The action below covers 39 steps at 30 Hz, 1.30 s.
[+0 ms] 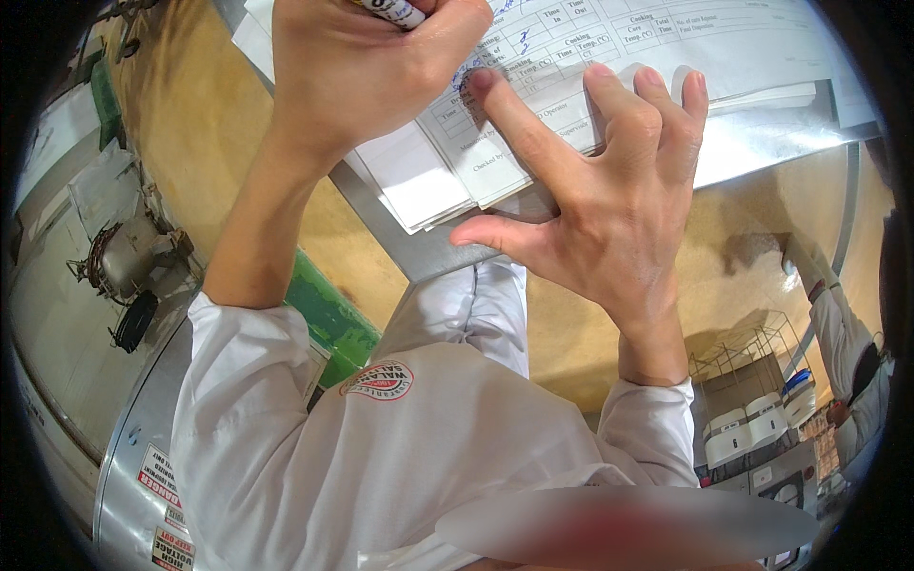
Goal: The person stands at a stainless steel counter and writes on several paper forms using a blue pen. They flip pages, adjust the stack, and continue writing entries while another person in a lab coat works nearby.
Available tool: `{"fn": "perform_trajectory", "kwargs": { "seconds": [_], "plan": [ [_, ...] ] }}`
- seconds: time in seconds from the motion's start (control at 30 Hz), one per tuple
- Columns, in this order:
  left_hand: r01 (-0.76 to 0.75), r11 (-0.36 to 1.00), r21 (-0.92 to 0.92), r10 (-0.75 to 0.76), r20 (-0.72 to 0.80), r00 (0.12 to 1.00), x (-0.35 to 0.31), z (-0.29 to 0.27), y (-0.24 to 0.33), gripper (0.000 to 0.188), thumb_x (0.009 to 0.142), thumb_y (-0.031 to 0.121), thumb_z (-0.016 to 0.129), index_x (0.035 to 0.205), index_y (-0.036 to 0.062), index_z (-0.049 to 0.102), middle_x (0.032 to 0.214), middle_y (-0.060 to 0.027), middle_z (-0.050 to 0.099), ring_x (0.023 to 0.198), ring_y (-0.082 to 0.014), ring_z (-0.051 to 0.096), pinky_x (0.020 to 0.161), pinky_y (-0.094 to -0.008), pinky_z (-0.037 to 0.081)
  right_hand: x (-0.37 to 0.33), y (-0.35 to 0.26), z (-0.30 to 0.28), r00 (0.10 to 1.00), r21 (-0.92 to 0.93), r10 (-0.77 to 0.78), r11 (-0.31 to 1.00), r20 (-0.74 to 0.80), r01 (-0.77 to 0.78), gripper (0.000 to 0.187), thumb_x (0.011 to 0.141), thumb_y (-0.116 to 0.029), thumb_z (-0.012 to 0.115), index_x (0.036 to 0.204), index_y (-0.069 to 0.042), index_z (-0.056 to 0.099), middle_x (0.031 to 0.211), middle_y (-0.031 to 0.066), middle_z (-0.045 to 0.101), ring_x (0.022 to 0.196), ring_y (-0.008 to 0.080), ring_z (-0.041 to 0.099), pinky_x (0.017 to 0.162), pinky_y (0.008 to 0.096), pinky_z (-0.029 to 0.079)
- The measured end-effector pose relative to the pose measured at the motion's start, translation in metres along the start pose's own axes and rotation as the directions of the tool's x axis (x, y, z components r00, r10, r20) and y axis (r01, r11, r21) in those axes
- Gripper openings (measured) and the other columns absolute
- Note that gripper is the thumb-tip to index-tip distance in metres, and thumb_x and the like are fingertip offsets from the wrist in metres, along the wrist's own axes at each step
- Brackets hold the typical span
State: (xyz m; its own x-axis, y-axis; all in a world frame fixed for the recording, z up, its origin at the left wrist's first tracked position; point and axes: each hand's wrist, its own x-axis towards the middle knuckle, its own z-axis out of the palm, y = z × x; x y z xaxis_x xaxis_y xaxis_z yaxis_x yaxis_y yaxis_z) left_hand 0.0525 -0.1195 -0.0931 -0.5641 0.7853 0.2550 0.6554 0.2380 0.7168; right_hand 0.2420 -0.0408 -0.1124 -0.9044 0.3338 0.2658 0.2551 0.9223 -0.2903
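Observation:
My left hand (367, 81) is closed around a marker pen (392, 11) with a white, printed barrel, at the top of the view. Its writing tip is hidden. Below and to the right of the pen lies a printed form (724, 43) with ruled boxes and some blue handwriting. Spread over this sheet is my right hand (609, 171), palm down and empty. Its fingertips rest on the paper, while the thumb points left past the lower edge of the pages. More white sheets (405, 181) are stacked under the form on a metal tabletop (428, 255).
A metal cabinet (143, 419) with warning labels stands at lower left, below a motor-like machine part (124, 257). A green painted strip (328, 305) crosses the yellow floor (381, 271). At right are a wire rack (762, 347), white boxes (728, 435) and another person (838, 333).

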Motion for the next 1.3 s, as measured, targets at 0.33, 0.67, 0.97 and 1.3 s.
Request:
{"fn": "perform_trajectory", "kwargs": {
  "seconds": [0.33, 0.67, 0.97, 1.3],
  "plan": [
    [-0.042, 0.999, -0.023, 0.042, -0.002, 0.999, 0.001, 0.0, 0.0, 0.027, 0.071, -0.008, 0.061, 0.054, 0.0027, 0.044, 0.049, -0.0009, 0.048, 0.046, -0.0042, 0.041, 0.042, -0.0255, 0.029, 0.0, 0.0, 0.001, 1.0, -0.003, 0.002, 1.0, -0.008, -0.002, 0.08, 0.069, -0.094, 0.05, 0.12, -0.037, 0.075, 0.117, 0.0117, 0.049, 0.115, 0.0372, 0.045, 0.115, 0.0614, 0.028],
    [0.063, 0.998, -0.029, -0.063, 0.021, 0.998, 0.002, 0.0, -0.005, 0.03, 0.072, -0.007, 0.062, 0.053, 0.0047, 0.042, 0.049, 0.0008, 0.045, 0.046, -0.0039, 0.037, 0.042, -0.0269, 0.027, 0.001, 0.001, 0.0, 1.0, 0.007, -0.001, 1.0, -0.002, 0.001, 0.08, 0.07, -0.094, 0.05, 0.12, -0.036, 0.076, 0.116, 0.0124, 0.05, 0.115, 0.0373, 0.045, 0.115, 0.0616, 0.027],
    [0.036, 0.992, -0.123, -0.031, 0.043, 0.999, 0.002, -0.001, -0.012, 0.034, 0.074, -0.01, 0.064, 0.054, 0.0061, 0.041, 0.05, 0.0045, 0.041, 0.047, -0.0018, 0.033, 0.043, -0.0255, 0.024, 0.0, 0.002, 0.002, 1.0, 0.007, -0.005, 1.0, -0.002, 0.005, 0.08, 0.071, -0.094, 0.049, 0.12, -0.037, 0.076, 0.118, 0.0124, 0.049, 0.114, 0.0375, 0.045, 0.115, 0.0622, 0.028],
    [-0.162, 0.978, 0.128, 0.16, 0.03, 0.987, 0.017, -0.01, -0.01, 0.031, 0.08, -0.007, 0.062, 0.058, 0.0073, 0.046, 0.053, 0.0041, 0.045, 0.043, -0.0025, 0.035, 0.039, -0.0257, 0.026, -0.001, 0.003, 0.003, 1.0, 0.01, 0.0, 1.0, 0.0, 0.0, 0.078, 0.073, -0.093, 0.049, 0.122, -0.038, 0.075, 0.12, 0.0115, 0.048, 0.114, 0.0373, 0.044, 0.114, 0.0624, 0.029]
  ]
}}
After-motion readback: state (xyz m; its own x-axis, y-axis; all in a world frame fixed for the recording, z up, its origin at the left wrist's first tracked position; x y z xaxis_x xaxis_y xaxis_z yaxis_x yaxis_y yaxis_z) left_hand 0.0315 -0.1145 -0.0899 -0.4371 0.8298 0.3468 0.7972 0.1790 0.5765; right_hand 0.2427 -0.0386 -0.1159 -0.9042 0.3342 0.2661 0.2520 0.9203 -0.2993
